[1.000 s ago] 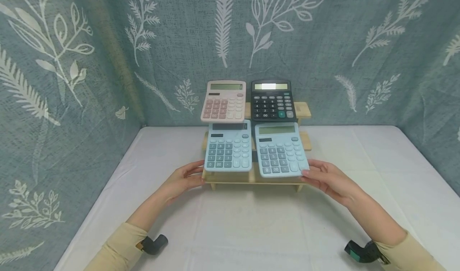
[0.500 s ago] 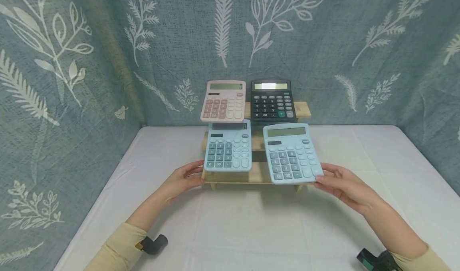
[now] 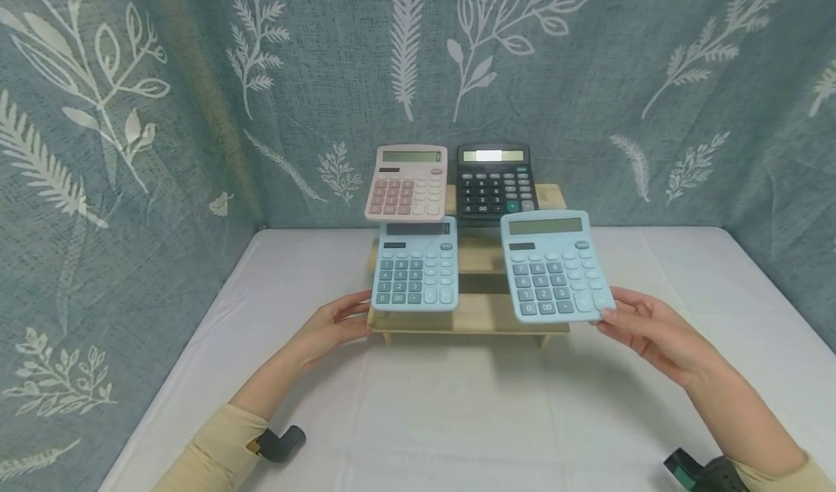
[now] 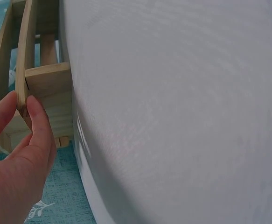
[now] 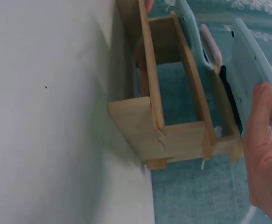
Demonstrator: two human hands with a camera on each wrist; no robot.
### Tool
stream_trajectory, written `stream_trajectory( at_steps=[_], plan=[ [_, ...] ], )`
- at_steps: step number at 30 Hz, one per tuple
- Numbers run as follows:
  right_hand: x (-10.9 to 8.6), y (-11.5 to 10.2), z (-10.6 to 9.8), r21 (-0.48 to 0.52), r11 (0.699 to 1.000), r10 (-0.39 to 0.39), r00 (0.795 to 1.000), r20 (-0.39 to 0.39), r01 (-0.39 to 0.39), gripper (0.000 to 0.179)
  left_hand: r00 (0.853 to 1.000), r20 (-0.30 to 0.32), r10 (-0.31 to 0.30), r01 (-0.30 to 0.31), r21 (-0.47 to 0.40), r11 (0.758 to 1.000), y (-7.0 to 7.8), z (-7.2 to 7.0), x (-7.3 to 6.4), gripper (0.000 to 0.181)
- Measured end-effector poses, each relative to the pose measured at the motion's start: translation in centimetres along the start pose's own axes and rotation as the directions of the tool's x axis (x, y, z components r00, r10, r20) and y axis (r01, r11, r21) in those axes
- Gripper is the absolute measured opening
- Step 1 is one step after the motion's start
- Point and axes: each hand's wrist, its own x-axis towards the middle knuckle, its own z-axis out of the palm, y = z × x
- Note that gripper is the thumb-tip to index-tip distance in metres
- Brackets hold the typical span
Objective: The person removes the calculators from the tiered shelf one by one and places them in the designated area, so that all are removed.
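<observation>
A tiered wooden rack (image 3: 477,318) stands on the white cloth. My left hand (image 3: 336,329) pinches its front left corner; the left wrist view shows thumb and fingertips on either side of the front slat (image 4: 23,79). My right hand (image 3: 660,336) grips a light blue calculator (image 3: 555,267) by its lower right corner, in the air in front of the rack's right side. In the right wrist view fingers lie against the back of this calculator (image 5: 247,70), apart from the rack. A second light blue calculator (image 3: 414,267) leans on the rack's left side.
Behind, on the upper tier, a pink calculator (image 3: 406,183) leans at left and a black calculator (image 3: 495,180) at right. A blue-green curtain (image 3: 555,93) with white leaf prints hangs close behind the rack. White cloth (image 3: 457,419) covers the table.
The light blue calculator in my right hand has moved right, away from the black calculator and off the rack, first dipping toward me, then rising. My left hand has stayed on the rack corner.
</observation>
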Motion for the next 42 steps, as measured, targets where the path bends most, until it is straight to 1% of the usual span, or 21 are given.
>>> stream_trajectory(
  at_steps=[3,6,10,17,20,31,37,42],
  plan=[
    [-0.2,-0.3,-0.4,0.043,0.999,-0.025,0.999,0.021,0.024,0.035,1.0,0.0,-0.001,0.001,0.004,1.0,0.0,0.0,0.0,0.071],
    [-0.4,-0.7,-0.7,0.083,0.996,-0.043,0.999,0.024,0.041,0.036,1.0,0.002,0.002,-0.002,0.004,1.0,0.0,0.0,0.0,0.071],
    [-0.6,-1.3,-1.2,0.11,0.992,-0.062,0.998,0.007,0.061,0.036,1.0,0.0,0.002,-0.002,0.004,1.0,0.1,0.0,0.0,0.071],
    [-0.7,-2.1,-2.6,0.165,0.981,-0.104,0.994,0.011,0.101,0.04,1.0,-0.002,0.001,-0.001,-0.001,1.0,0.2,0.2,-0.1,0.071],
    [-0.7,-2.2,-3.2,0.194,0.975,-0.108,0.994,-0.006,0.107,0.039,1.0,0.004,0.009,-0.009,-0.004,1.0,0.2,0.1,-0.2,0.071],
    [-0.4,-2.4,-5.4,0.309,0.946,-0.059,0.991,-0.118,0.093,0.035,1.0,0.009,0.014,-0.014,-0.002,1.0,0.3,0.1,-0.2,0.071],
    [-0.3,-2.6,-6.5,0.349,0.933,-0.042,0.989,-0.143,0.09,0.034,1.0,0.006,0.005,-0.005,0.006,1.0,0.3,0.2,-0.2,0.071],
    [0.0,-2.5,-7.2,0.352,0.934,-0.003,0.987,-0.159,0.06,0.032,1.0,0.0,0.001,-0.001,0.01,1.0,0.2,0.1,-0.2,0.071]
  ],
)
